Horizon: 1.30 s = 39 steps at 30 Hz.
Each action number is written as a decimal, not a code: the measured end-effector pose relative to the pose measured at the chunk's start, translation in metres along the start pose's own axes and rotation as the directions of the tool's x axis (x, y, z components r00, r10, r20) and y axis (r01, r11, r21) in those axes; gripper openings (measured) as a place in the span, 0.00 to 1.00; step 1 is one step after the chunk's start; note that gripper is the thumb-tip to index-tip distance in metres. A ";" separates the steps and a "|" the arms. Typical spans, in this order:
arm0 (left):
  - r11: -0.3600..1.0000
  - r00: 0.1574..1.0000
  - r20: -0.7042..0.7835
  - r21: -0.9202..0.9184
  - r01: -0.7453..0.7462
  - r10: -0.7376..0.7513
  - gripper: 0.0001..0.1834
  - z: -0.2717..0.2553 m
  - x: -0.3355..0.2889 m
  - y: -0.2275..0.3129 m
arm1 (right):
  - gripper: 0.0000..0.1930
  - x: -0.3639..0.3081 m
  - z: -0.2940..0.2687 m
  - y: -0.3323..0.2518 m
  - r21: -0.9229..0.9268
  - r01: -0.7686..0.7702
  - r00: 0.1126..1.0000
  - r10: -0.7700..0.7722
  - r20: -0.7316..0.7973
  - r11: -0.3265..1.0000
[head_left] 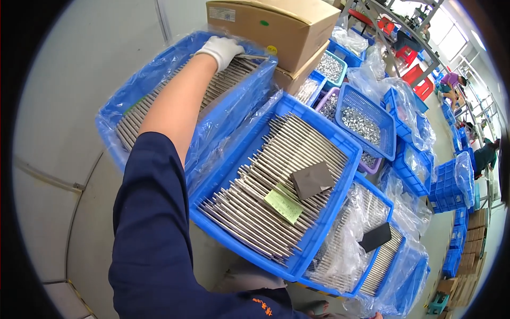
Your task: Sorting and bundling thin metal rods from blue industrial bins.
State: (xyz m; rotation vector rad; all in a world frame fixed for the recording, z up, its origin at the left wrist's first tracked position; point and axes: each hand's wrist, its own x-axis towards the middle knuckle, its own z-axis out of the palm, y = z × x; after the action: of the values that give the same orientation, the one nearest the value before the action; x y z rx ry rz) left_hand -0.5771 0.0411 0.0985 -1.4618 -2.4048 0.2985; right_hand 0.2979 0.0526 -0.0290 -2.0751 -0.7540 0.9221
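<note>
My left hand (220, 52), in a white glove, reaches into the far end of a blue bin (114, 109) lined with clear plastic. Its fingers curl over the ends of slim metal rods (234, 72), which lie side by side in rows; the fingertips are partly hidden. A second blue bin (239, 260) stands to the right of this one, full of similar metal rods (249, 207). On those rods rest a dark grey card (312, 181) and a green written slip (283, 203). My right hand does not show.
Cardboard boxes (271, 32) stand just beyond my left hand. At right are a blue basket (366, 125) of small metal parts, plastic-covered rod bins (345, 239) and a black flat piece (375, 237). Stacked blue crates (451, 183) and people sit farther off; a pale wall (79, 64) is left.
</note>
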 end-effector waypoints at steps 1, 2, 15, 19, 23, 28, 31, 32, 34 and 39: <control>1.000 0.999 0.045 -0.006 0.016 -0.016 0.21 -0.007 0.001 0.001 | 0.09 0.000 0.001 0.000 -0.021 0.004 1.000 -0.004 -0.005 1.000; 0.999 0.999 0.042 -0.026 0.020 -0.019 0.22 -0.011 -0.002 0.001 | 0.09 0.000 0.002 0.001 -0.038 0.009 1.000 -0.010 -0.010 0.999; 0.983 0.971 -0.202 -0.160 0.096 -0.128 0.13 0.011 -0.012 0.001 | 0.10 0.002 0.004 0.003 -0.170 0.079 0.997 -0.081 -0.009 0.982; 0.943 0.982 -0.132 -0.320 0.090 -0.138 0.14 0.014 0.002 0.010 | 0.10 -0.006 0.008 -0.002 -0.155 0.116 0.993 -0.117 -0.001 0.981; 0.930 0.962 -0.139 -0.320 0.182 -0.236 0.13 0.012 -0.001 0.008 | 0.11 -0.010 0.014 -0.007 -0.136 0.152 0.988 -0.152 0.008 0.979; 0.881 0.954 0.044 -0.372 0.292 -0.298 0.14 0.005 -0.015 -0.007 | 0.17 -0.028 0.023 -0.019 -0.195 0.140 0.990 -0.132 0.053 0.971; 0.862 0.941 0.007 -0.399 0.313 -0.339 0.14 0.000 -0.017 0.000 | 0.14 -0.042 0.031 -0.030 -0.270 0.195 0.980 -0.195 0.030 0.943; 0.867 0.947 -0.021 -0.408 0.286 -0.322 0.14 0.001 -0.017 0.002 | 0.12 -0.038 0.031 -0.028 -0.276 0.164 0.986 -0.159 0.042 0.947; 0.879 0.961 0.004 -0.403 0.256 -0.278 0.14 -0.001 -0.013 0.011 | 0.10 -0.022 0.026 -0.020 -0.279 0.136 0.991 -0.126 0.054 0.951; 0.872 0.969 -0.050 -0.449 0.194 -0.241 0.12 0.013 -0.010 0.000 | 0.06 0.010 0.016 0.003 -0.287 0.175 0.984 -0.175 0.026 0.942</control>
State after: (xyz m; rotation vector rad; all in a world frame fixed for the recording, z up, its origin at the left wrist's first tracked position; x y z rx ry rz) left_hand -0.5780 0.0318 0.0848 -1.3057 -2.6282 -0.3974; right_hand 0.2911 0.0646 -0.0425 -2.2114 -1.1107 0.7477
